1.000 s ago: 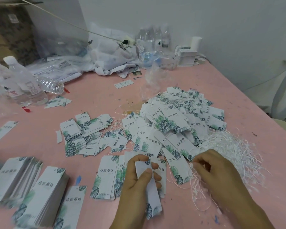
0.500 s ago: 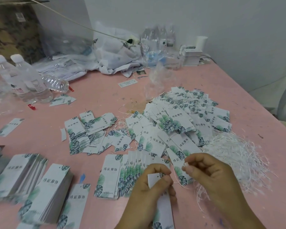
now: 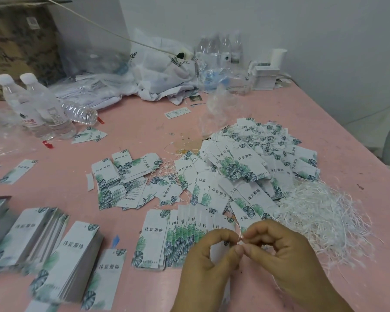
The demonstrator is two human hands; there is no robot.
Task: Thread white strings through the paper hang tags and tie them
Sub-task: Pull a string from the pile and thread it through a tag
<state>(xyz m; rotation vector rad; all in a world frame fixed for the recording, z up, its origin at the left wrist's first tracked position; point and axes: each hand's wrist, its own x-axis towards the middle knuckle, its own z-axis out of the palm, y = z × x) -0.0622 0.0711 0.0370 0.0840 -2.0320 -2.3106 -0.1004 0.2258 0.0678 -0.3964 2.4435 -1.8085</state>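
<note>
My left hand (image 3: 208, 261) grips one white paper hang tag (image 3: 216, 252) upright near the table's front edge; most of the tag is hidden behind the fingers. My right hand (image 3: 279, 251) pinches the end of a thin white string (image 3: 239, 235) right at the tag's top, fingertips touching those of the left hand. A tangled heap of white strings (image 3: 324, 210) lies just right of my hands. A fanned row of leaf-printed tags (image 3: 185, 230) lies beyond the left hand. A large pile of strung tags (image 3: 257, 163) sits behind.
Neat stacks of tags (image 3: 61, 251) stand at the front left on the pink table (image 3: 133, 127). Water bottles (image 3: 38, 106) stand at the far left, plastic bags (image 3: 162, 70) and more bottles along the back wall. The table's right edge runs diagonally near the strings.
My right hand left the string heap with a string and came left to meet the left hand. The left hand raised the tag toward it; fingertips now touch.
</note>
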